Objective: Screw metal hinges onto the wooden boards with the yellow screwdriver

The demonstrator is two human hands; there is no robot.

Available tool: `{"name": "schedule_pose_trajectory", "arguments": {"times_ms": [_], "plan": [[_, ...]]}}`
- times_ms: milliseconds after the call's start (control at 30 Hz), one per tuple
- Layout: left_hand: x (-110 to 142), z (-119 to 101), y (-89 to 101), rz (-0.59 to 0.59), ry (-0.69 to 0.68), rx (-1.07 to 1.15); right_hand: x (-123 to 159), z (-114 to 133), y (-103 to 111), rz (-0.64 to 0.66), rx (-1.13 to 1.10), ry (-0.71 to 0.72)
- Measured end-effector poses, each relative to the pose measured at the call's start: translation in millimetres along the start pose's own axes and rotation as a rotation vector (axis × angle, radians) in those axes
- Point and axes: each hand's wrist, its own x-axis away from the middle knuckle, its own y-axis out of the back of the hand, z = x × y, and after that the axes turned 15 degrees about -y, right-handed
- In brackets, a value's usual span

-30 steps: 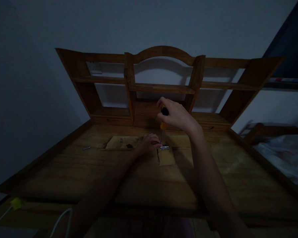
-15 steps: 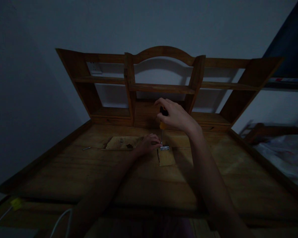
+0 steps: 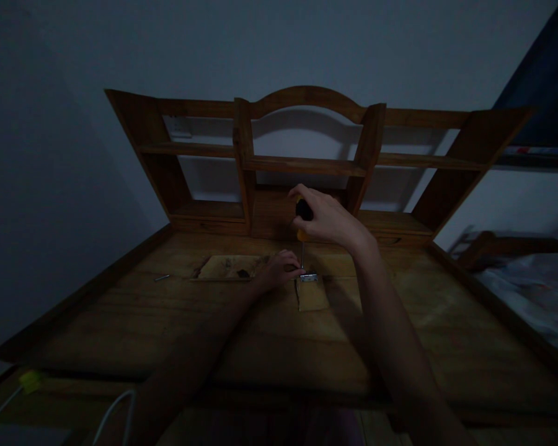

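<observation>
My right hand is wrapped round the yellow and black handle of a screwdriver. The screwdriver stands nearly upright, its shaft pointing down at a small shiny metal hinge-like piece. That metal piece lies at the far edge of a light wooden block on the desk. Beside the screwdriver's tip my left hand rests low, its fingers pinched together at the left end of the metal piece. What exactly sits between those fingertips is too dark and small to make out.
A wooden desk with raised side edges carries a shelf unit at its back. A thin metal rod lies on the left. Behind my left hand is a worn pale patch. A white cable hangs at the front left.
The screwdriver handle has turned a little in my right hand, and its top has shifted slightly left. My left hand stays at the metal piece.
</observation>
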Motion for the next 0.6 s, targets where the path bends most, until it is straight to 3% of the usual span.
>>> {"name": "schedule_pose_trajectory", "arguments": {"times_ms": [600], "plan": [[-0.7,-3.8,-0.2,-0.004,-0.015,-0.02,0.7,4.5,0.5,-0.039,0.048,0.011]]}}
